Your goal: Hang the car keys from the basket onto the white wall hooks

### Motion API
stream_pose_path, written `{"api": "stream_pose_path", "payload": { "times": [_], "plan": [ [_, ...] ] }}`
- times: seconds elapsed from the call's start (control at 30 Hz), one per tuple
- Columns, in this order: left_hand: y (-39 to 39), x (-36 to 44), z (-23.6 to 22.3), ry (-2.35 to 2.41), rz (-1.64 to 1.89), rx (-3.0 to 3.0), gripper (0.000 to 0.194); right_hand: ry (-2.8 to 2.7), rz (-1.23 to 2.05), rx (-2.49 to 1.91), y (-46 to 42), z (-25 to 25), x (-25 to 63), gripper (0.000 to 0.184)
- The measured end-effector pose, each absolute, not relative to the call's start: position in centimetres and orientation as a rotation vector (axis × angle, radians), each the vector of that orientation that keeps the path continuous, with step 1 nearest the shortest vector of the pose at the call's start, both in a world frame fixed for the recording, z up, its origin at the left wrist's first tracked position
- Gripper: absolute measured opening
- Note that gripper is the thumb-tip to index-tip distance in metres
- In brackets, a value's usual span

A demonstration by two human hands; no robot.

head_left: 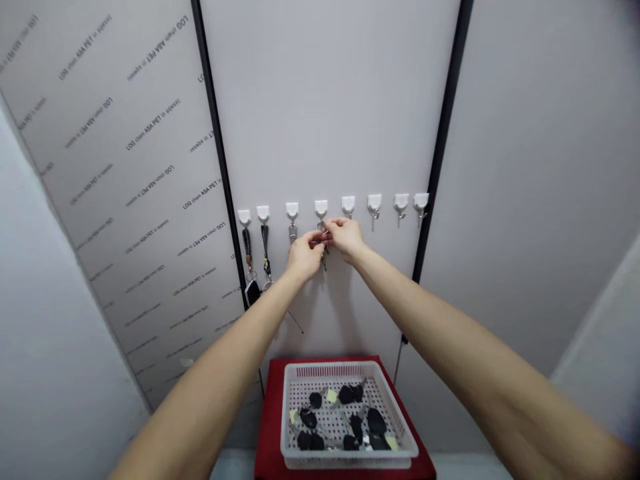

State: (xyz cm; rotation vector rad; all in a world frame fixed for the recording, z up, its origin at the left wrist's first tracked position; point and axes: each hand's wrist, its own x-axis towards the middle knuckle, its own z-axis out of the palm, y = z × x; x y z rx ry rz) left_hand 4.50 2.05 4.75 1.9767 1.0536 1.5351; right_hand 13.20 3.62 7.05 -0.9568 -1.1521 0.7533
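Both hands meet just below a white adhesive hook (321, 207) in a row on the wall panel. My left hand (305, 256) pinches a bunch of keys (325, 262), which dangles partly behind the fingers. From the other side, my right hand (347, 236) has its fingertips closed on the same bunch near its metal ring (320, 226). The ring sits at the hook's lower tip; whether it is fully over the hook I cannot tell. Left of my hands, a metal key clip (293, 231) hangs from another hook (292, 210), its lower part covered by my left hand.
Farther left hang two dark key straps (247, 245), one bearing a black key fob (253, 292). Several bare hooks (375, 204) continue rightward. Below, a white plastic basket (350, 460) with black-headed keys (376, 421) and yellow tags stands on a red-covered surface (273, 400).
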Motion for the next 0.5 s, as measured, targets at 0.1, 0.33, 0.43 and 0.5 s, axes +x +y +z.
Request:
{"api": "stream_pose_path", "payload": {
  "times": [0.1, 0.33, 0.43, 0.5],
  "plan": [
    [1.1, 4.3, 3.2, 1.046, 1.531, 2.007, 0.029, -1.174, 0.641, -0.995, 3.8, 6.0, 13.5, 0.007],
    [-3.5, 2.9, -8.0, 1.146, 1.104, 2.207, 0.025, -1.541, 0.392, -1.149, 0.4, -3.9, 17.0, 0.021],
    [-4.5, 2.1, -13.8, 1.246, 0.615, 2.347, 0.026, -2.006, 0.607, -1.380, -2.3, -10.7, 18.2, 0.019],
    [-4.5, 1.8, -16.7, 1.320, 0.372, 2.399, 0.028, -2.266, 0.555, -1.501, -3.6, -14.3, 18.6, 0.020]
  ]
}}
